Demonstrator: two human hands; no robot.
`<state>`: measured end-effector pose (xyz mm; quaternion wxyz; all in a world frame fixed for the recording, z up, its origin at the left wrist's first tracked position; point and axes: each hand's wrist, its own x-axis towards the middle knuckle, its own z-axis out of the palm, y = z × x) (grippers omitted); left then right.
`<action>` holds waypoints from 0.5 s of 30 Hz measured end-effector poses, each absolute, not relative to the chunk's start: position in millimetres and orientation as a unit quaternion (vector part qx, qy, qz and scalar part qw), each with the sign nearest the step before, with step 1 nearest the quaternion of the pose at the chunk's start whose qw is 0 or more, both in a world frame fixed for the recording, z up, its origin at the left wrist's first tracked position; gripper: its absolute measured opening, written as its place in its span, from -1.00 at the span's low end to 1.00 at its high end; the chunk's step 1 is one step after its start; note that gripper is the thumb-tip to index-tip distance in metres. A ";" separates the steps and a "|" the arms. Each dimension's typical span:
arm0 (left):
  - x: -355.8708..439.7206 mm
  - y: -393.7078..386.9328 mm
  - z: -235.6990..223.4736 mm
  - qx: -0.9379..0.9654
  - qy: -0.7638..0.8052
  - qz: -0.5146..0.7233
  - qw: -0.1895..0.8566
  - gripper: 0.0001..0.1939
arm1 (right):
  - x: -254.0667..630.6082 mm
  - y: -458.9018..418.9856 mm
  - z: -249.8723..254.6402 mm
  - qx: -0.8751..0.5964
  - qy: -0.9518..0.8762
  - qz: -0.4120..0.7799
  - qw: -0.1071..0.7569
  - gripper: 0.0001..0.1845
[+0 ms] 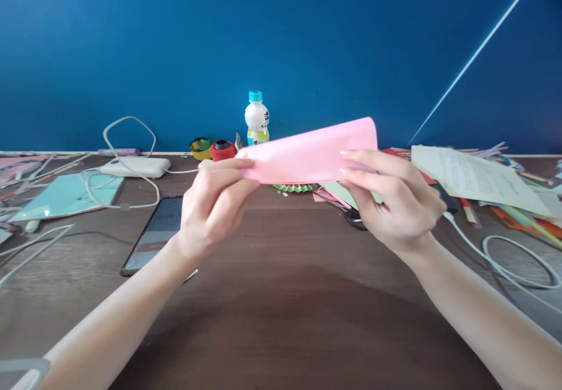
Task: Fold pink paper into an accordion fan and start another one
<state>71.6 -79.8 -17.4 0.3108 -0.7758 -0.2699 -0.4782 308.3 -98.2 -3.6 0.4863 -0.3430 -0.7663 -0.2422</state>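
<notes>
A sheet of pink paper (302, 153), bent over along its top so that it curves like a loose roll, is held up above the table between my hands. My left hand (217, 202) pinches its left end between thumb and fingers. At the other end, my right hand (390, 197) grips the paper with fingers on its near face. The right end sits higher than the left. Behind the paper, a green pleated paper piece (296, 188) shows only in part. Under my left wrist lies a phone (151, 240), partly covered.
At the back stand a white bottle (256, 117) with a turquoise cap, a red spool (223, 151) and a yellow tape roll (201, 149). A white power strip (136, 167) and a light-blue sheet (70, 195) lie left. Printed paper (474, 176) and a coiled white cable (518, 261) lie right.
</notes>
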 end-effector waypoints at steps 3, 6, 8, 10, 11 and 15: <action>67.1 -74.7 -16.4 -0.774 -0.224 -0.487 0.338 -0.79 | 313.4 -90.2 -11.7 -0.332 -0.776 -0.248 0.476 -0.93; 66.5 -69.2 -19.5 -0.799 -0.213 -0.431 0.360 -0.78 | 320.0 -77.4 -24.5 -0.314 -0.815 -0.263 0.409 -0.89; 69.1 -65.3 -27.0 -0.826 -0.229 -0.359 0.369 -0.84 | 323.0 -68.7 -32.5 -0.304 -0.850 -0.265 0.338 -0.84; 73.7 -62.1 -38.6 -0.860 -0.225 -0.281 0.362 -0.89 | 323.9 -61.9 -38.4 -0.304 -0.884 -0.245 0.256 -0.78; 76.3 -61.0 -45.1 -0.880 -0.216 -0.237 0.350 -0.87 | 323.6 -59.5 -40.4 -0.308 -0.899 -0.225 0.217 -0.77; 84.4 -59.4 -67.2 -0.922 -0.226 -0.143 0.281 -0.75 | 320.4 -56.6 -43.8 -0.345 -0.928 -0.086 0.113 -0.81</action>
